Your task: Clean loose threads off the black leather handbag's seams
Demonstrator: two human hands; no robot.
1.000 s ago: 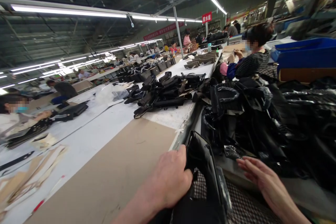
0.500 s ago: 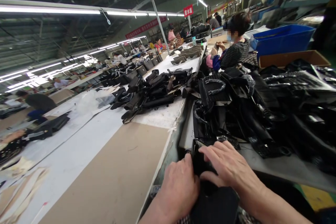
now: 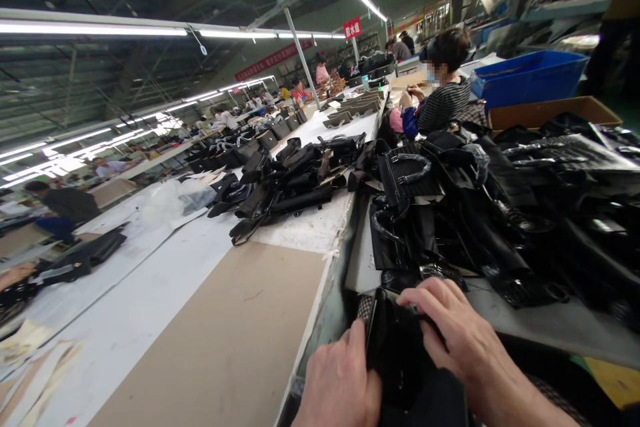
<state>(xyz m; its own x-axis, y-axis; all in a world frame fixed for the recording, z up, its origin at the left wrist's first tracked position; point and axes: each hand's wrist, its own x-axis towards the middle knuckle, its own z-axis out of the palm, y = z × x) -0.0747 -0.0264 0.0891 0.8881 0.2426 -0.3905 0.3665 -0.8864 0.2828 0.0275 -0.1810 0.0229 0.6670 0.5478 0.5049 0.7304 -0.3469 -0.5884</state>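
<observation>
A black bag (image 3: 397, 347) is between my two hands, low in the view beside the table's edge. My left hand (image 3: 343, 373) grips its left side, fingers curled and the index finger lying along the upper edge. On the other side, my right hand (image 3: 457, 330) is closed over the bag's right edge, fingers bent and thumb below. A checked patch (image 3: 365, 307) shows just past my left fingertips. The bag's lower part runs out of the frame, and its exact shape is hard to make out.
Black handbags (image 3: 410, 173) with plastic-wrapped handles are heaped on the right. More black bag pieces (image 3: 295, 180) lie on the white table (image 3: 175, 267), near a tan board (image 3: 225, 327). A co-worker (image 3: 445, 90) sits ahead by a blue bin (image 3: 530, 77). Another person's hand (image 3: 17, 275) is at far left.
My right hand has shifted slightly right and down along the bag's edge. The left hand sits a little lower, and more of the bag's upper edge and the checked patch show.
</observation>
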